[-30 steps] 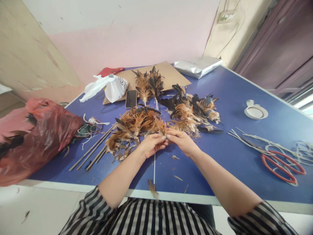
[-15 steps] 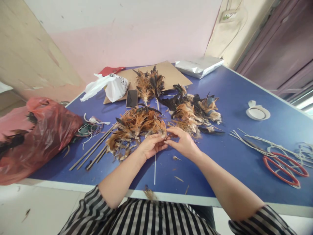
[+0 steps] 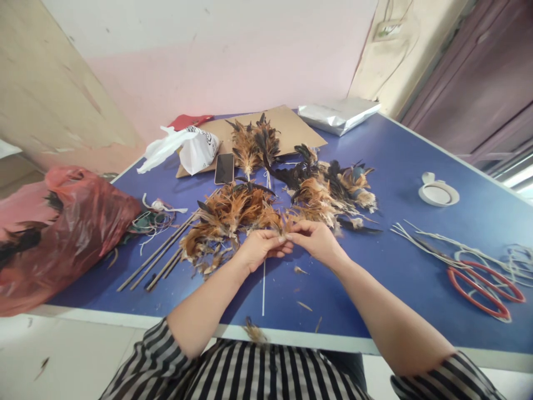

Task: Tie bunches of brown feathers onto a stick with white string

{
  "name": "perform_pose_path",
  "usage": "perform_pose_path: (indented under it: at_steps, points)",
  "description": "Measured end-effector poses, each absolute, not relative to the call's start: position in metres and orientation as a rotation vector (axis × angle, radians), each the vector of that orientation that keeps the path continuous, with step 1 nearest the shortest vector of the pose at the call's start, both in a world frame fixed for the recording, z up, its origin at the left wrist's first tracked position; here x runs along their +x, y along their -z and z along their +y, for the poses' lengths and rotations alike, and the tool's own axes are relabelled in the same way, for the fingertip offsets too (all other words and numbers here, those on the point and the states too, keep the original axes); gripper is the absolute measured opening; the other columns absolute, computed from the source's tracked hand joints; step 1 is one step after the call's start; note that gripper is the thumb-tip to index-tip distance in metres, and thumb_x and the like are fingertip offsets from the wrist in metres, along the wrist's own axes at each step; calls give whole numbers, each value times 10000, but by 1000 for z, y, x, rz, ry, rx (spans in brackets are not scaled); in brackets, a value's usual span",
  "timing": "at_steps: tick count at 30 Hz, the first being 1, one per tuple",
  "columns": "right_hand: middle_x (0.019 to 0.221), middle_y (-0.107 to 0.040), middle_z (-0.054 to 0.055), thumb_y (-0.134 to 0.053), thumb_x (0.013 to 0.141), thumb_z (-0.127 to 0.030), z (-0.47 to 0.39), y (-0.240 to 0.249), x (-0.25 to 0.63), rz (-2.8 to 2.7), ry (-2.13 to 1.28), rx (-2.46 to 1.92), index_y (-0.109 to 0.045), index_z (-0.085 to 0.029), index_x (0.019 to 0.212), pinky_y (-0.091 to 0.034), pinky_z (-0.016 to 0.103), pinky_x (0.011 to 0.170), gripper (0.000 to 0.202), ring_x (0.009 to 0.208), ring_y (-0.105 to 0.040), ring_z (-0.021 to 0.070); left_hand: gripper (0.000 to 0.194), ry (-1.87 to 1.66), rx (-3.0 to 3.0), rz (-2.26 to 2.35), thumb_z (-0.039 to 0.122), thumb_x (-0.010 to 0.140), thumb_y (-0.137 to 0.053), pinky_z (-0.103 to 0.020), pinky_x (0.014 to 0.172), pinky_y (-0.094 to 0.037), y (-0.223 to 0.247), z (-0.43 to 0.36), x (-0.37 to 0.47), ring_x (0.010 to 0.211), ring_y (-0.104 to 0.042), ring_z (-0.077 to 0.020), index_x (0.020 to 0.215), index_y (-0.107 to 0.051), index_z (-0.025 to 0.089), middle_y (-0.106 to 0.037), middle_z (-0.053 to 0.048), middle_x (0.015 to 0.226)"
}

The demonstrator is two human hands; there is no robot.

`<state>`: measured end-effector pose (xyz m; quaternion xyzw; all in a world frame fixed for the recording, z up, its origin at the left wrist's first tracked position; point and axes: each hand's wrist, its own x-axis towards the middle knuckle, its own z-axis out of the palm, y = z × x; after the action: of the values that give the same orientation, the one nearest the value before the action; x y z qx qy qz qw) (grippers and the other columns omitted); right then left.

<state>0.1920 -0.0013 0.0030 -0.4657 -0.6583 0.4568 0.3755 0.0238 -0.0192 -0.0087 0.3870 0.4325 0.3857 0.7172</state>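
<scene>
My left hand (image 3: 261,248) and my right hand (image 3: 313,238) meet over the middle of the table. Between their fingertips is a small tuft of brown feathers (image 3: 283,223), with its base pinched by both thumbs and forefingers. Just beyond my left hand spreads a pile of orange-brown feathers (image 3: 235,208). Past my right hand lies a second heap of orange, black and pale feathers (image 3: 318,194). Under the hands a thin white strip (image 3: 264,289) runs toward the table's front edge. Two tied feather bunches (image 3: 254,139) rest on the cardboard (image 3: 291,125) at the back.
Thin sticks (image 3: 162,255) lie left of the pile, near tangled string (image 3: 154,222) and a red plastic bag (image 3: 83,233). A phone (image 3: 224,168) and white bag (image 3: 199,151) stand farther back. At right are a tape roll (image 3: 438,191), red-handled scissors (image 3: 485,286) and cords.
My fingertips have drawn together around the tuft, and my right hand has shifted slightly down. More of the tuft shows above the fingers. The things on the table stay put.
</scene>
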Motion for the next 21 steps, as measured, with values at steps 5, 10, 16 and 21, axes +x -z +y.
perform_pose_path:
  at_steps: [5, 10, 16, 21]
  points:
    - [562, -524, -25, -601, 661, -298, -3, -1, 190, -1715, -1070, -1181, -581, -159, 605, -354, 238, 525, 151, 539, -443, 103, 300, -879, 942, 949, 343, 637, -689, -217, 594, -484, 10, -21, 26, 643, -624, -131, 763, -657, 74, -671, -114, 752]
    - [578, -538, -18, -629, 629, -296, -1, -2, 191, -1710, -1123, -1181, -586, -163, 620, -363, 243, 526, 140, 539, -451, 104, 276, -882, 1023, 1008, 340, 623, -695, -234, 608, -485, 5, -23, 29, 557, -578, -97, 681, -646, 75, -643, -68, 649]
    - [616, -600, -7, -653, 623, -317, -1, -4, 192, -1540, -1370, -1102, -588, -167, 680, -417, 259, 569, 174, 562, -526, 116, 303, -857, 1037, 986, 365, 612, -696, -235, 593, -482, 4, -24, 29, 559, -576, -102, 693, -652, 76, -646, -74, 660]
    - [585, -582, -19, -636, 644, -311, -2, -4, 191, -1553, -1339, -1113, -585, -161, 655, -402, 249, 557, 159, 541, -510, 106, 330, -837, 983, 934, 371, 631, -683, -234, 606, -486, 6, -24, 28, 650, -617, -131, 796, -663, 86, -668, -119, 820]
